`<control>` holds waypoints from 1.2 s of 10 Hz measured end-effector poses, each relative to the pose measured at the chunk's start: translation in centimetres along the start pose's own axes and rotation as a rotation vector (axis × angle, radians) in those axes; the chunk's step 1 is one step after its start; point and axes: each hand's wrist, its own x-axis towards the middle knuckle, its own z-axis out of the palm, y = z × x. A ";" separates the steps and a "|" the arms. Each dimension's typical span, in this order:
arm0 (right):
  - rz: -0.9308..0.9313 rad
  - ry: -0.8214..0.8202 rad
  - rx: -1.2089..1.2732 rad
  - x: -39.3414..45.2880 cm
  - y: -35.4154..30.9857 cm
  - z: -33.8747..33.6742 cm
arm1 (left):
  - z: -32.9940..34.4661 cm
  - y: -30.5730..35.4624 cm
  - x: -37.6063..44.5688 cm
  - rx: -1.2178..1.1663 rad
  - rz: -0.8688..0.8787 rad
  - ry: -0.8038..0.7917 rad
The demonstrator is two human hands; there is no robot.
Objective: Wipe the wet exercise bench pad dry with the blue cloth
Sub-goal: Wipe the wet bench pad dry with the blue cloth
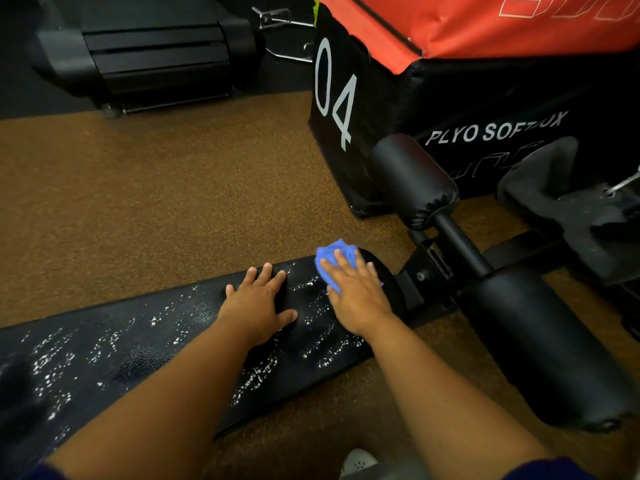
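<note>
Bench pad (145, 344): we see droplets beside our flat, spread left hand (258, 303); right hand (356, 296), fingers straight, presses blue cloth (334, 259), mostly hidden beneath.

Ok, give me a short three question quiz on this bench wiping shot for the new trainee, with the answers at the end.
1. True or false: the blue cloth lies under the right hand.
2. Which end of the bench pad is being wiped? A) the end by the foam rollers B) the middle C) the end at the picture's left edge
3. Fill in: the left hand rests flat on the ____.

Key:
1. True. The right hand presses it flat on the pad.
2. A. The cloth sits at the end by the roller; droplets cover the rest of the pad.
3. Bench pad, its fingers spread, holding nothing.
</note>
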 end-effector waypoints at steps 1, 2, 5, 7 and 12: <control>-0.219 -0.048 0.063 -1.9 2.6 -0.7 | 0.0 0.0 -0.1 -0.003 -0.001 0.000; -0.034 0.017 0.013 -1.7 4.3 -0.8 | 0.0 0.1 -0.1 -0.003 0.002 -0.003; -0.156 0.010 0.052 -4.1 2.4 -0.2 | 0.1 0.0 -0.1 -0.007 -0.003 0.003; 0.226 0.095 -0.036 -2.4 1.5 0.0 | 0.2 -0.1 -0.1 -0.011 0.006 0.010; -0.025 0.029 0.026 -7.4 1.6 0.2 | 0.2 -0.1 0.0 -0.011 0.004 0.014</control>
